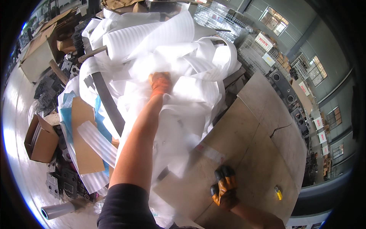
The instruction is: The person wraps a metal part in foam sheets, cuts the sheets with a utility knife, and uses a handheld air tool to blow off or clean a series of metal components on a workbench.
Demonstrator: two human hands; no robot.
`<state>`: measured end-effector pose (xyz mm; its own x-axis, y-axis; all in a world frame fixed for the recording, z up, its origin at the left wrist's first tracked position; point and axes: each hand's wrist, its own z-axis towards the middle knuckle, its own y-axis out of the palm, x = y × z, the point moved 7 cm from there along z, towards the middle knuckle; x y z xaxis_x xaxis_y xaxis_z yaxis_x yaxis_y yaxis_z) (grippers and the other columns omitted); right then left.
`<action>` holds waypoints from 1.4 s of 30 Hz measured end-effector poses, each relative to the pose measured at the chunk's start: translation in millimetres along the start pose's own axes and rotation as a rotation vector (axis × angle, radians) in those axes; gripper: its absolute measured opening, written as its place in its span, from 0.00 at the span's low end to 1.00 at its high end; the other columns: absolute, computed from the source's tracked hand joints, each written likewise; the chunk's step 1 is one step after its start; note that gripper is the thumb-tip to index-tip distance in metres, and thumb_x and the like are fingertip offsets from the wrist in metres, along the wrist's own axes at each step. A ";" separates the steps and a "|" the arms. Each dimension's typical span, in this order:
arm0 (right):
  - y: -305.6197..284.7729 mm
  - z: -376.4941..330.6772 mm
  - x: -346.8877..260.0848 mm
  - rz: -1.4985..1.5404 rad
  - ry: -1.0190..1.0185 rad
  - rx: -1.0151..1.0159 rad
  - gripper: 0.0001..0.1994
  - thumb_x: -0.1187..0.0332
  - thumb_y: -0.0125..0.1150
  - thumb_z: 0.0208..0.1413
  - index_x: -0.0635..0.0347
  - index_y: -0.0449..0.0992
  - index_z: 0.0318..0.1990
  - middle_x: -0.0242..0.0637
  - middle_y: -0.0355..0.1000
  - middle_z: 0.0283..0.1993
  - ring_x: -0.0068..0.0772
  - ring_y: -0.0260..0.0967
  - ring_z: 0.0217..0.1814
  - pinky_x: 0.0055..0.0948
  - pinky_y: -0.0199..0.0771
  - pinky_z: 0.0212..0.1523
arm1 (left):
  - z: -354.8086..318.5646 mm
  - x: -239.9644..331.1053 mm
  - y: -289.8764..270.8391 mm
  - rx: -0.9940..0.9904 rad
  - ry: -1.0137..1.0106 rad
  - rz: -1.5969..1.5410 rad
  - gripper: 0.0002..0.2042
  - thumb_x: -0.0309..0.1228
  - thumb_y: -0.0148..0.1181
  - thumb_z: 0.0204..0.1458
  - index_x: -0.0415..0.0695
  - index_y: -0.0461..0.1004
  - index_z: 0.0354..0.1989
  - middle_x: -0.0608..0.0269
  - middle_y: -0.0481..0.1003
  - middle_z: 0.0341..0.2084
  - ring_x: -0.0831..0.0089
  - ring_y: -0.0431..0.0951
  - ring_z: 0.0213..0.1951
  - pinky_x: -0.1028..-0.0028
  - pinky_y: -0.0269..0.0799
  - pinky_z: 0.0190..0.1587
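My left hand (160, 82), in an orange glove, reaches far forward into a heap of crumpled white foam sheet (183, 91). Its fingers are curled into the foam and look closed on a fold, though the fingertips are partly hidden. My right hand (225, 187), gloved in orange with black fingertips, rests on a large brown cardboard sheet (244, 141) at the lower right. Its fingers lie stretched over the board and hold nothing visible. To the right of this hand, a small yellow utility knife (279, 192) lies on the same cardboard.
Rolled white foam (133, 40) tops the heap at the back. On the left are a dark strip (108, 101), a cardboard piece (85, 133), an open carton (41, 139) and dark metal castings (66, 183). Wire cages (221, 23) stand behind. A grey film roll (57, 210) lies lower left.
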<state>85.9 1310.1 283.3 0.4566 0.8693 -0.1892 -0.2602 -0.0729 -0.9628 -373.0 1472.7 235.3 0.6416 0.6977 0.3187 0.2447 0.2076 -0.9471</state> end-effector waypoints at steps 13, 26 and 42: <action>9.8 5.7 7.6 -0.016 0.013 0.052 0.27 0.54 0.48 0.50 0.66 0.68 0.53 0.56 0.64 0.53 0.65 0.62 0.53 0.59 0.63 0.54 | 92.1 -127.4 -54.4 0.475 -0.298 -0.243 0.29 0.51 0.40 0.56 0.61 0.54 0.67 0.62 0.59 0.64 0.54 0.46 0.69 0.39 0.31 0.64; 18.3 -3.2 21.1 -0.061 0.087 0.078 0.27 0.45 0.43 0.57 0.58 0.74 0.48 0.50 0.69 0.52 0.59 0.66 0.54 0.58 0.67 0.54 | 169.7 -169.2 -4.7 0.304 -0.259 0.013 0.21 0.45 0.47 0.55 0.67 0.68 0.58 0.68 0.45 0.71 0.61 0.34 0.72 0.51 0.27 0.67; 18.1 -10.9 20.2 -0.065 0.058 -0.012 0.23 0.54 0.49 0.51 0.62 0.75 0.46 0.53 0.67 0.55 0.61 0.64 0.57 0.58 0.64 0.58 | 179.1 -149.6 55.6 0.252 0.160 -0.989 0.13 0.34 0.56 0.50 0.37 0.77 0.36 0.60 0.77 0.32 0.70 0.75 0.37 0.70 0.68 0.42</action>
<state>99.7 1321.0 259.9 0.5207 0.8426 -0.1371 -0.2187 -0.0235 -0.9755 -585.6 1502.6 128.2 0.3295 0.0413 0.9432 0.5679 0.7895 -0.2330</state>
